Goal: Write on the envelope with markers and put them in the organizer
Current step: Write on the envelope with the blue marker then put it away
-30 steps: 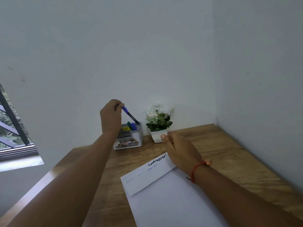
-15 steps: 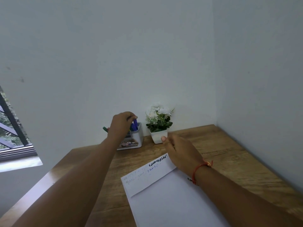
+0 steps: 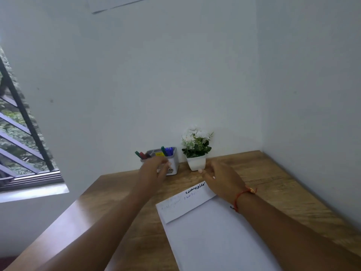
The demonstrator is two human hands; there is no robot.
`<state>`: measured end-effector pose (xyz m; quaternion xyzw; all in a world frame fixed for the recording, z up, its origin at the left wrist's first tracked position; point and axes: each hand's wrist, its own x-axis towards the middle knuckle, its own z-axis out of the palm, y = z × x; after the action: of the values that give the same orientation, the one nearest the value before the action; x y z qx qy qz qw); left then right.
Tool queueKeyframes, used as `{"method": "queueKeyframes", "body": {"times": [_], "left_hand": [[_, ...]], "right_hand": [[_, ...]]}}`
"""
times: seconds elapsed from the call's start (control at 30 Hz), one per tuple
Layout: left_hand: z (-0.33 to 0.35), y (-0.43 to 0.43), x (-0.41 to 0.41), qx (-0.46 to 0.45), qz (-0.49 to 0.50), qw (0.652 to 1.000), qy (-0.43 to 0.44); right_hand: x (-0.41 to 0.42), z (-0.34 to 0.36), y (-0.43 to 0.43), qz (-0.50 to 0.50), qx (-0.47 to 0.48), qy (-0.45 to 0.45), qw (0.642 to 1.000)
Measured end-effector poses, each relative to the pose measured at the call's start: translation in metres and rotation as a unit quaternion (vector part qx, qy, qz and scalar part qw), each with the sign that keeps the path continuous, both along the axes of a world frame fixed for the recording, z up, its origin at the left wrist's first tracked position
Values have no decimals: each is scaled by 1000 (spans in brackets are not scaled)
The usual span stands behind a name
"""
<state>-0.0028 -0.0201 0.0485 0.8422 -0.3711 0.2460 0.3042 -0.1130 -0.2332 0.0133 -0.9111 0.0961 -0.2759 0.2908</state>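
- The left hand reaches forward over the surface, just in front of the organizer. Its fingers are loosely spread and hold nothing. The hand is blurred, so whether the fingertips touch the organizer's front cannot be told.
- The right hand lies palm down on the far right corner of the envelope. Its fingers are relaxed and nearly straight, pointing toward the pot. A red bracelet circles the wrist.
- The envelope lies flat near the front of the surface, between the two forearms. Its flap is turned toward the organizer and bears dark scribble by the right hand and fainter lines further left.
- The markers are in the organizer: a blue one and a green one stand in the right compartment, while a red and green pair leans out to the left.
- The left hand hides the organizer's lower front.
- A plant with white flowers stands in the pot, just right of the organizer and close to the wall.
- Organizer and pot sit at the far edge, against the wall. A side wall bounds the surface on the right.
- A window with bars is at the left, beyond the surface's left edge.
- Bare wood lies open to the right of the envelope and between the flap and the organizer.
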Motion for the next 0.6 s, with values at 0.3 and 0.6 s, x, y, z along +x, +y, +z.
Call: {"method": "queueKeyframes", "body": {"times": [0.3, 0.6], "left_hand": [[-44, 32, -30, 185, -106, 971, 113], [-51, 28, -5, 258, -139, 953, 76]], "right_hand": [[-14, -1, 0, -7, -82, 188, 979], [-5, -6, -3, -50, -94, 238, 965]]}}
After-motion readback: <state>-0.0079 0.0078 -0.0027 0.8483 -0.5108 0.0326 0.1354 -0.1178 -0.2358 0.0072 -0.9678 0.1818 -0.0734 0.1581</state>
